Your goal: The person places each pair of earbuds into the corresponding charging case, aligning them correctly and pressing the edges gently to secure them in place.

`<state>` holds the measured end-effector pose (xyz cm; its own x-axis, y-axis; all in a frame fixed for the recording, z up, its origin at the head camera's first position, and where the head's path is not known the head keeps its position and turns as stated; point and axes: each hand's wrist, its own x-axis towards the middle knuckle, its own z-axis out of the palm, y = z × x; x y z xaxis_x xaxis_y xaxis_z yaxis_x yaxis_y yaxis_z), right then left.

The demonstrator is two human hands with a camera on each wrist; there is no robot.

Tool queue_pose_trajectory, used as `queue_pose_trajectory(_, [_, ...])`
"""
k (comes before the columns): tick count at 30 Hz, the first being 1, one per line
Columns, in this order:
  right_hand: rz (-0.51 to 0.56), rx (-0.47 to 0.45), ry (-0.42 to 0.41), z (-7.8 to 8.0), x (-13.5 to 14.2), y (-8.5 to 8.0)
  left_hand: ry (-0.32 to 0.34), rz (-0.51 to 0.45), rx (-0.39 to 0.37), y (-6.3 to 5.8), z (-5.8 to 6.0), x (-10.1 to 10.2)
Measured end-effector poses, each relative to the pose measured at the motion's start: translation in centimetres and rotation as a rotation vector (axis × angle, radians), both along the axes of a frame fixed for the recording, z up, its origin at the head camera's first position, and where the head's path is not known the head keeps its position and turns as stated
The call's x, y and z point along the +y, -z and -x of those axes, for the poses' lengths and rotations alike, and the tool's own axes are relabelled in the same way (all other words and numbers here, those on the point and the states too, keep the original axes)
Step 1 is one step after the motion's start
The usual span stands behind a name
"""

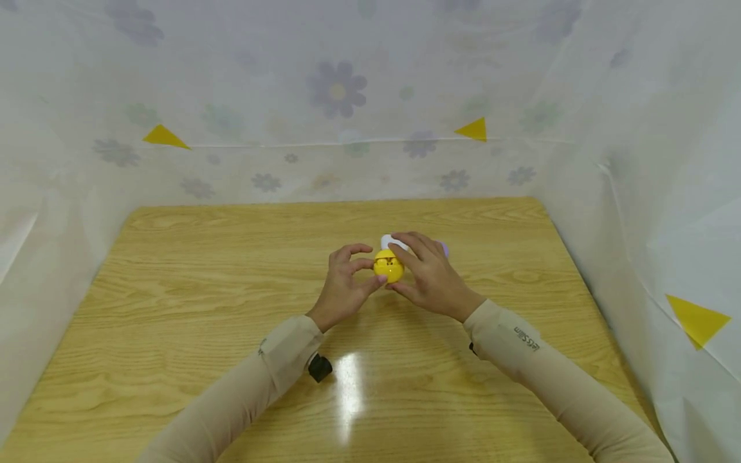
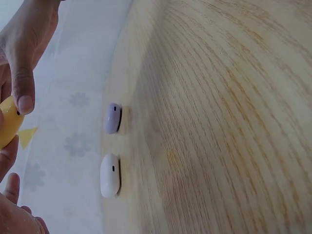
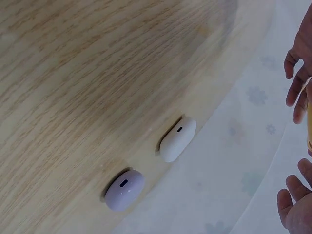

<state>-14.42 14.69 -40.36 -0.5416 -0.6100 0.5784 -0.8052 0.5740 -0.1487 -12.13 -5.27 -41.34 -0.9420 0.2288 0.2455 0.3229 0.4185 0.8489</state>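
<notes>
A round yellow earbud case (image 1: 389, 271) is held up between both hands, its lid raised and the inside facing the head camera. My left hand (image 1: 341, 290) pinches its left side between thumb and index finger, the other fingers apart. My right hand (image 1: 438, 284) grips the right side, thumb at the bottom and fingertips by the lid. In the left wrist view, the right thumb (image 2: 24, 92) presses close to the small dark port of the yellow case (image 2: 9, 124). Only a sliver of the yellow case shows in the right wrist view.
Behind the hands, a white earbud case (image 3: 178, 140) and a purple earbud case (image 3: 125, 190) lie side by side on the wood-grain table (image 1: 202, 289). A flower-print sheet (image 1: 278, 83) with yellow triangles encloses the table at the back and sides.
</notes>
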Motion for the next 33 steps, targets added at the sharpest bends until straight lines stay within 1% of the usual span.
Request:
queue_pose_trajectory(7, [0.025,0.030,-0.037,-0.2,-0.1,0.0,-0.005,-0.002,-0.025,0.1,0.0,-0.1])
queue_pose_trajectory(12, [0.034,0.038,-0.047,-0.4,-0.2,0.0,-0.003,-0.003,-0.037,0.1,0.0,-0.2])
queue_pose_trajectory(18, [0.045,0.020,-0.038,-0.4,-0.2,0.2,-0.005,0.028,-0.042,0.2,0.0,-0.2])
queue_pose_trajectory(21, [0.049,-0.017,-0.019,-0.3,0.0,0.5,-0.001,0.066,-0.046,0.3,0.0,-0.2])
queue_pose_trajectory(24, [0.032,-0.063,0.025,0.0,0.3,1.1,-0.008,0.145,-0.045,0.4,-0.1,-0.4])
queue_pose_trajectory(27, [-0.017,-0.120,0.101,0.3,0.8,1.9,-0.011,0.261,-0.027,0.7,-0.3,-0.8])
queue_pose_trajectory(30, [-0.085,-0.194,0.170,0.7,1.3,2.9,0.010,0.404,0.011,1.2,-0.5,-1.2])
queue_pose_trajectory(33, [-0.146,-0.280,0.213,1.0,1.6,3.8,0.041,0.532,0.037,1.5,-0.7,-1.5])
